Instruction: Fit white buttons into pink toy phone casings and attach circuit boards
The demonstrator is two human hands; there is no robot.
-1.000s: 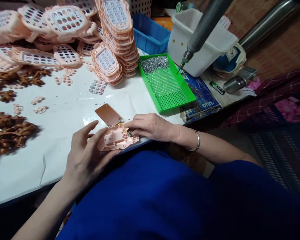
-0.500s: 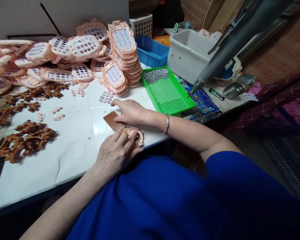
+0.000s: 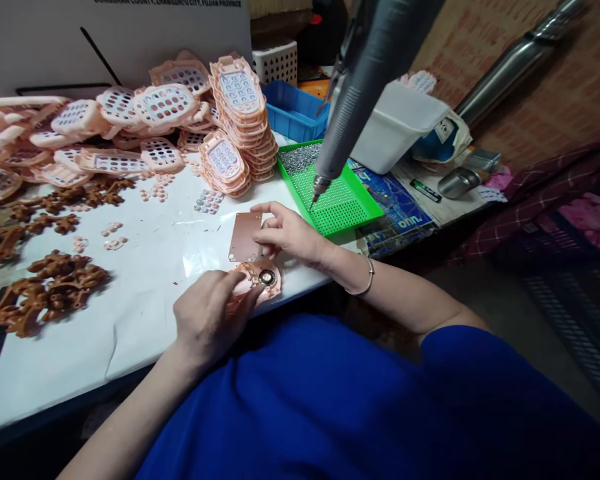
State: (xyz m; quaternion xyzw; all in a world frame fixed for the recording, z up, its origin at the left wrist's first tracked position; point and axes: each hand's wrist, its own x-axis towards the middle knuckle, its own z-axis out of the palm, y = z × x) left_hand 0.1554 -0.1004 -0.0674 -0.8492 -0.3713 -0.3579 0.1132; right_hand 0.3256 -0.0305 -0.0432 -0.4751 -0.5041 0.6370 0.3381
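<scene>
My left hand (image 3: 207,313) is closed around a pink plastic housing (image 3: 240,287) near the front edge of the table. A round black speaker (image 3: 267,277) sits in the housing's right part, and thin wires run by its top edge. My right hand (image 3: 293,233) grips a brown circuit board (image 3: 245,237) by its right side, just above the housing. Small holes and cutouts show at the board's corners. Over the green tray hangs a grey electric screwdriver (image 3: 350,107), its bit pointing down, held by neither hand.
A green perforated tray (image 3: 367,215) holds many small screws (image 3: 300,157). Stacked pink housings (image 3: 243,120) stand behind my hands, with more heaped at the left. Brown plastic parts (image 3: 55,287) and small keypad pieces (image 3: 209,201) lie on the white table. Blue (image 3: 293,110) and white bins (image 3: 387,130) stand behind.
My right hand has moved slightly right and turned the circuit board more upright. My left hand has shifted left, exposing the speaker. The screwdriver appears further left, over the tray, as the view shifts.
</scene>
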